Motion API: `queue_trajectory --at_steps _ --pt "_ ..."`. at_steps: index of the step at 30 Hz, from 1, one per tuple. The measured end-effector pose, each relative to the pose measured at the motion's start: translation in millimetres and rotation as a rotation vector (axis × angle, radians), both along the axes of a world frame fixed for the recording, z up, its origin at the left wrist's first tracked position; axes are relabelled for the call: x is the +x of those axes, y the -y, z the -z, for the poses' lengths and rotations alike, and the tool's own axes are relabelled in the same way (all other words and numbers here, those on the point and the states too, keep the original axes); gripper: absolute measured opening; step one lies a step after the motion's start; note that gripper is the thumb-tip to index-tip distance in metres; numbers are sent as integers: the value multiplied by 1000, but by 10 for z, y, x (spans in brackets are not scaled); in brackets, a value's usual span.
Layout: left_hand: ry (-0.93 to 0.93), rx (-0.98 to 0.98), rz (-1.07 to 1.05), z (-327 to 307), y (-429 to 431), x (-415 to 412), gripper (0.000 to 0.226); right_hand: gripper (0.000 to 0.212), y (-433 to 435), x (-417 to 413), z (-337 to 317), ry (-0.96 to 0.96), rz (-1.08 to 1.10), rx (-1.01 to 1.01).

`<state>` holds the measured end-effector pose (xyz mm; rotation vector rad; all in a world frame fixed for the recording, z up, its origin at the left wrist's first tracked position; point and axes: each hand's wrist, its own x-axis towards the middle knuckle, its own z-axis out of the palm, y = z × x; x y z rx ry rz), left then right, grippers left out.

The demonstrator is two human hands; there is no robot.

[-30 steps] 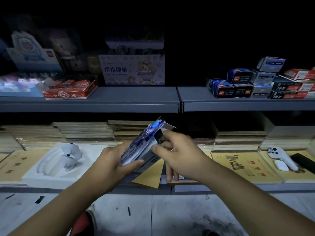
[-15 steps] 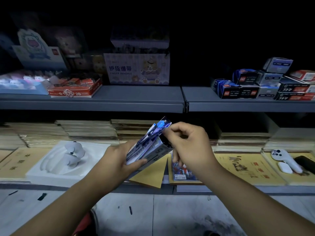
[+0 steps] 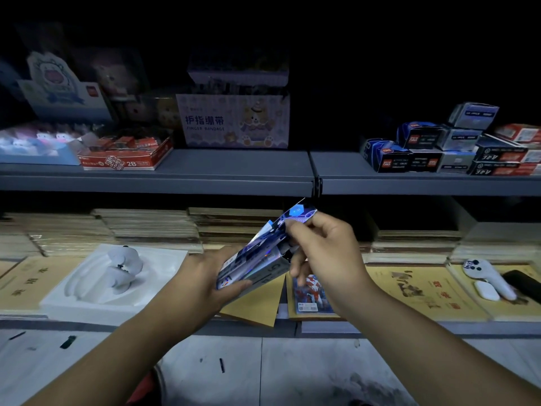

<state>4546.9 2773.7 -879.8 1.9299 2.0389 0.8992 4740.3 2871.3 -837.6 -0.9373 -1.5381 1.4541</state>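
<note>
My left hand [image 3: 202, 279] grips a small open box of shiny blue card packs [image 3: 257, 265] from below, tilted up to the right. My right hand [image 3: 325, 247] pinches the top edge of one blue pack [image 3: 298, 215] that sticks out of the box. Both hands are in front of the lower shelf [image 3: 322, 328]. Another colourful pack [image 3: 310, 294] lies flat on the shelf just under my right hand.
A white tray with a white figure [image 3: 117, 273] lies at the left. Yellow notebooks [image 3: 424, 288] and stacked paper fill the lower shelf. On the upper shelf [image 3: 234, 171] stand a finger-bandage box [image 3: 234, 121], a red 2B box [image 3: 126, 156] and small boxes [image 3: 439, 148].
My right hand has risen from beside the box to its top and now pinches a blue pack. A pack lying on the shelf under it has come into sight.
</note>
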Motion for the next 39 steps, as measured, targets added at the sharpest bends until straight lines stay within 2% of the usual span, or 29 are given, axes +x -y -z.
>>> queue_trajectory --at_steps 4,9,13,21,26,31,37,39 --pt "18 -11 -27 -2 -6 -2 29 17 -2 5 -10 21 18 23" --pt "27 -4 -79 2 -3 -64 31 11 -58 34 -166 -266 136 -92" --pt "83 -10 -148 48 -21 -146 23 10 -170 129 -249 -396 252 -85" --pt "241 0 -150 60 -13 -158 31 2 -273 228 -240 -399 362 55" --pt "280 23 -132 25 -5 -109 27 3 -266 227 -237 -319 340 98" --pt "297 36 -123 4 3 -68 25 5 -202 188 -219 -224 224 163" --pt "307 53 -104 -39 21 -27 27 10 -120 148 -150 30 63 265" --pt "290 59 -90 -51 26 -19 29 20 -125 107 -92 165 62 338"
